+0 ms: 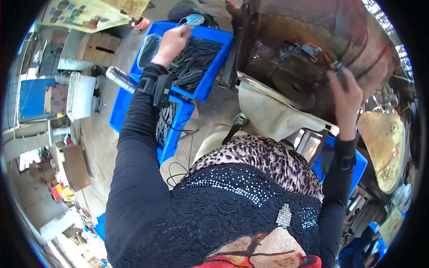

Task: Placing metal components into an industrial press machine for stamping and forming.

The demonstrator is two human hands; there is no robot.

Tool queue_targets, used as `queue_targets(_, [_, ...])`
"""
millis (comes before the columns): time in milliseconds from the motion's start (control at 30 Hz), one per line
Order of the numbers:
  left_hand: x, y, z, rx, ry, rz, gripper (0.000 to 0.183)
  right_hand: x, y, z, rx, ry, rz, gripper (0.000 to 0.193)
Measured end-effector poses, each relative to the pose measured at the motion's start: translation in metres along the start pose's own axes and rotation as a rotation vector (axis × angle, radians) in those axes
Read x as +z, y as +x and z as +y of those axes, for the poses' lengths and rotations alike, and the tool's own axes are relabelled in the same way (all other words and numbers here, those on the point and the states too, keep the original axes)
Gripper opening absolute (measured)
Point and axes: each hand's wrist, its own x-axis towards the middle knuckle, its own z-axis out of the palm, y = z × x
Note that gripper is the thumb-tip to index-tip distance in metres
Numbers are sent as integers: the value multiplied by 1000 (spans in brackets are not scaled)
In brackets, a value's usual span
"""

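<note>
My left hand (172, 43) is above the far blue bin (213, 35) of dark, thin metal strips (196, 62). Its thumb and fingers are pinched together beside a light blue face mask (194, 19); whether they grip it or something small is unclear. My right hand (346, 94) is closed around a dark-handled tool (338, 71), perhaps pliers, its narrow end aimed into a dirty brown metal housing (286, 27). Inside the housing, a dark round wheel (292, 85) lies below some bluish, shiny bits (310, 50).
Nearer my left arm, a second blue bin (178, 120) holds greyer strips. A silver cylinder (119, 78) touches the bins. Pale cloth (263, 100) hangs from the housing's front edge. Cables (176, 167) trail on the floor. Another blue bin (359, 165) is beside my right forearm.
</note>
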Motion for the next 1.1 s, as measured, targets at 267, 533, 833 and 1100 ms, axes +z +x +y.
queue_targets(267, [-20, -110, -112, -269, 307, -248, 22, 43, 103, 49, 138, 132, -21, 29])
queue_targets(533, [48, -84, -83, -513, 417, -336, 21, 9, 144, 68, 211, 167, 15, 31])
queue_targets(833, [58, -87, -114, -510, 698, -383, 14, 15, 136, 37, 226, 210, 47, 27])
queue_targets(1100, [28, -116, -148, -404, 690, -84, 17, 22, 102, 27, 390, 655, 67, 24])
